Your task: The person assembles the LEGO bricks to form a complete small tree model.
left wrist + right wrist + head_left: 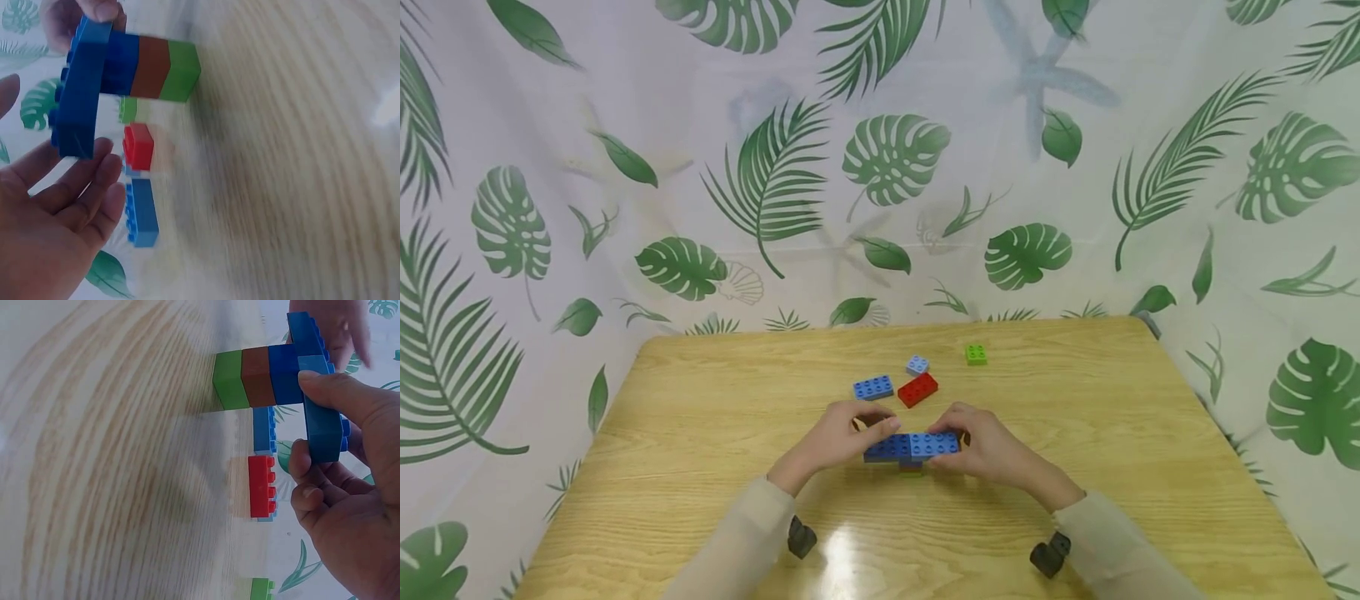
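While the right hand [991, 446] pinches the light-blue rectangular plastic brick [934, 445], the left hand [838, 435], fingers loosely extended, partly hides the dark-blue rectangular plastic brick [887, 452].

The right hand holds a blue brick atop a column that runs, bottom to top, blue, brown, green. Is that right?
The order is reversed: the right wrist view shows green block, brown block, blue block, bottom to top. The rest holds.

We see a wood-grained table [700, 408]. Near its middle we have a tower [150, 67] standing upright. Beyond it lie a blue brick [873, 389] at left, a red brick [918, 391] right of that, a pale-blue brick [917, 365] just behind, and a lime brick [976, 356] farther right.
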Action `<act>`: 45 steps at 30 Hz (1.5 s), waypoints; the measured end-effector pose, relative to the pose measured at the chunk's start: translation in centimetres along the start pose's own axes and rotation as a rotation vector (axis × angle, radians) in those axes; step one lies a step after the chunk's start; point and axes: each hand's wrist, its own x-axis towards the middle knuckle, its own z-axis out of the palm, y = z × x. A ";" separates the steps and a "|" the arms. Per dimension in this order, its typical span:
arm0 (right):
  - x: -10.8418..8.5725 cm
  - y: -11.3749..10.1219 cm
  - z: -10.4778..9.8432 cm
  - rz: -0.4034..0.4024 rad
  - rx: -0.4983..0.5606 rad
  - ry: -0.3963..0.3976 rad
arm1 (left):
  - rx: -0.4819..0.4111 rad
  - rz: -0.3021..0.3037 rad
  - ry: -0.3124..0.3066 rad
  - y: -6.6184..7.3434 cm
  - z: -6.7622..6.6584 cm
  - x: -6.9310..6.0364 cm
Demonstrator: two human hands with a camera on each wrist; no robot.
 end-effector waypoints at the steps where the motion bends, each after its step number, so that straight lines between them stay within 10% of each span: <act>1: 0.0 0.0 0.0 0.004 -0.001 -0.002 | -0.013 -0.008 0.030 -0.3 -0.2 0.2; 9: 0.0 -0.2 -0.2 0.030 -0.003 -0.021 | -0.048 -0.063 0.261 -3.3 -0.7 2.2; 15: 0.0 -0.3 -0.2 0.041 -0.001 -0.023 | -0.051 -0.114 0.314 -4.2 -0.4 3.5; 45: -0.1 -0.2 -0.3 0.016 -0.019 -0.016 | 0.120 -0.214 0.252 -5.1 -0.4 4.8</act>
